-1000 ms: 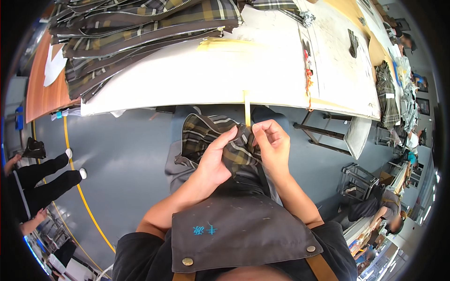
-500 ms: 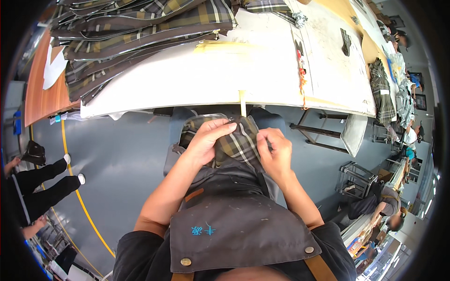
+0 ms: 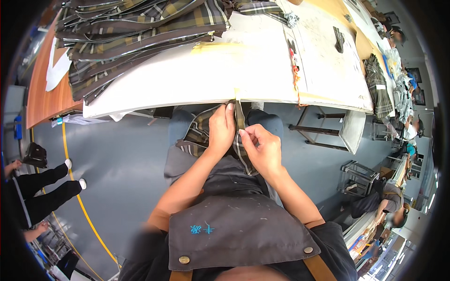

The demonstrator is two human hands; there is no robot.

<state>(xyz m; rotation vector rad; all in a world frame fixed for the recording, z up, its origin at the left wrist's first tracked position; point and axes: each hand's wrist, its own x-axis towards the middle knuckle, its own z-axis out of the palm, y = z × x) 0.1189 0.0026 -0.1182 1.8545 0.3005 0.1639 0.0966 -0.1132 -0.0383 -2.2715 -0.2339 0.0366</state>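
Over my lap hangs a plaid fabric piece (image 3: 199, 130) in brown, olive and white, its upper end at the front edge of the white table (image 3: 178, 79). My left hand (image 3: 221, 129) is closed on it, thumb pointing up near a yellow strip (image 3: 237, 93) at the edge. My right hand (image 3: 262, 146) pinches the fabric's narrow right border a little lower down. That border runs nearly upright between the two hands, and its lower end drops toward my dark apron (image 3: 239, 225). My fingers hide part of the cloth.
Plaid pieces with metal zippers (image 3: 140, 42) are piled at the table's far left. Red-orange threads (image 3: 296, 77) and a small dark fabric bundle (image 3: 338, 40) lie to the right. A metal-framed stool (image 3: 323, 126) stands beneath. Other people are at both sides.
Both hands have shifted; the left is now upright and higher, nearer the table edge. The fabric, earlier spread broad between them, is now turned with its narrow border upright.
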